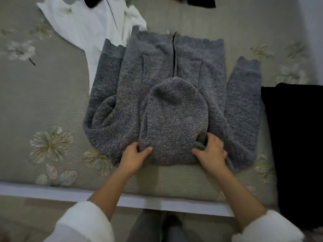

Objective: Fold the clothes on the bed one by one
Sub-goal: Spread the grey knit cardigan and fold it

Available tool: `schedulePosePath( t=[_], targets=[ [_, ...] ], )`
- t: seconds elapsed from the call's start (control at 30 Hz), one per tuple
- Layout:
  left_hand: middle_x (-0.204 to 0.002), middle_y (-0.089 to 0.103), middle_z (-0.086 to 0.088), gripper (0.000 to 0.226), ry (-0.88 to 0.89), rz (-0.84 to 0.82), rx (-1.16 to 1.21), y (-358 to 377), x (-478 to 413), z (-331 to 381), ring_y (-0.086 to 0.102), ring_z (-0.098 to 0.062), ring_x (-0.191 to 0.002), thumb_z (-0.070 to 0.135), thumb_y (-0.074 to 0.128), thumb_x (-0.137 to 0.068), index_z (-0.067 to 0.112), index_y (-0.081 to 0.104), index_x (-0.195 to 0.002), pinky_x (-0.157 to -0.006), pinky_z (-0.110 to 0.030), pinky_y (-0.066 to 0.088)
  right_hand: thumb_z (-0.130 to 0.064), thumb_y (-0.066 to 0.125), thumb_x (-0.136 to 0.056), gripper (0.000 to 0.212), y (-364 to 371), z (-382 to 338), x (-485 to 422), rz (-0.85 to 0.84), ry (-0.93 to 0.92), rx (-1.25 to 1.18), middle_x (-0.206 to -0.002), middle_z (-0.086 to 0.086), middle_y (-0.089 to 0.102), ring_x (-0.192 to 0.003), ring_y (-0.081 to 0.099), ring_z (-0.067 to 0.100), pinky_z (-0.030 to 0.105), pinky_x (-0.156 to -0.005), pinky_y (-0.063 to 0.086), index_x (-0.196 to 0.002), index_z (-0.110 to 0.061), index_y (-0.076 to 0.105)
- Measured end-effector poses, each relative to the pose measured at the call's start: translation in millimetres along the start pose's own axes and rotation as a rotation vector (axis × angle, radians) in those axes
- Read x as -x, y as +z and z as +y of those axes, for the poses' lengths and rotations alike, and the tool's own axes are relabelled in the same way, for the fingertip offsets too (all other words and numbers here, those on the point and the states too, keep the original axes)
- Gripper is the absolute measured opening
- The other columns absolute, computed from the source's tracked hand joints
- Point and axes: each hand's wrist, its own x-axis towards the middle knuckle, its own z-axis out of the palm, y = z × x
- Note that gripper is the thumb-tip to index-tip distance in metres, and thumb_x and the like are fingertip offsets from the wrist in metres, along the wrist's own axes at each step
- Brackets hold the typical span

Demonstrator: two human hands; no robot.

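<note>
The fingers [134, 145] of the left hand [135, 155] are curled over the near left rim of the hood [174, 116], with the thumb lying flat on top of the knit, so the hand grasps the fabric. The right hand [212, 151] mirrors it at the hood's near right rim: its fingers are bent into a bunched fold of cloth and pinch it, with the thumb stretched along the edge.

The hood is a rounded dome of coarse, nubbly grey knit, turned down flat onto the chest of the grey hooded jacket [132, 81]. The jacket lies spread out in the middle of the bed [52, 93], collar toward the near edge and ribbed hem toward the far side. A dark zipper [174, 55] runs straight down its middle between two slit pockets. Both thick, soft sleeves lie alongside the body, the left sleeve [106, 70] touching it and the right sleeve [243, 95] slightly apart.

The bed cover is a pale, finely ribbed weave with large cream flowers. It lies bare between the collar and the white near edge [52, 190], and also to the jacket's left. A smooth white garment [83, 23] lies crumpled toward the far left corner, touching the left sleeve. A flat black cloth [297, 137] covers the right edge, just beside the right sleeve. Fluffy white cuffs [83, 222] sit on both forearms.
</note>
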Motion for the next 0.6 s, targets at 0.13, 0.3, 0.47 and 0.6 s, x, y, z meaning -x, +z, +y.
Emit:
schedulePosePath(
  t=[0.13,0.3,0.47,0.6],
  targets=[
    [-0.058,0.037,-0.007,0.044,0.158,-0.113,-0.003,-20,6,9,0.039,-0.018,-0.053,0.041,0.063,-0.088,0.011,0.042,-0.064,-0.055,-0.033,0.029,-0.045,0.055,-0.068,0.041,-8,2,3,-0.136,-0.142,-0.162,-0.086,0.010,0.064,-0.088,0.060,0.028,0.040,-0.074,0.045,-0.084,-0.009,0.063],
    [-0.089,0.060,-0.033,0.085,0.026,-0.438,0.093,-60,8,-14,0.059,-0.044,-0.077,0.065,0.073,-0.062,-0.011,0.060,-0.099,-0.075,-0.036,0.044,-0.034,0.072,-0.069,0.015,-25,24,31,-0.464,-0.194,-0.421,-0.073,-0.015,0.070,-0.067,0.061,-0.002,0.025,-0.066,0.047,-0.078,-0.023,0.068],
    [-0.092,0.071,0.010,0.031,-0.024,-0.720,-0.289,-46,13,-33,0.066,0.001,-0.081,0.036,0.070,-0.083,0.023,0.061,-0.109,-0.077,-0.018,0.051,-0.054,0.071,-0.077,0.043,-3,43,33,-0.679,-0.019,-0.234,-0.100,-0.022,0.061,-0.086,0.058,-0.005,0.004,-0.066,0.043,-0.110,-0.032,0.054],
    [-0.072,0.065,0.012,0.038,0.004,-0.540,-0.225,-36,-4,-24,0.061,-0.002,-0.067,0.053,0.067,-0.080,0.016,0.065,-0.085,-0.069,-0.022,0.047,-0.052,0.068,-0.078,0.052,3,25,13,-0.444,0.094,-0.506,-0.116,-0.006,0.065,-0.099,0.063,0.008,0.032,-0.091,0.052,-0.117,-0.020,0.054]
  ],
)
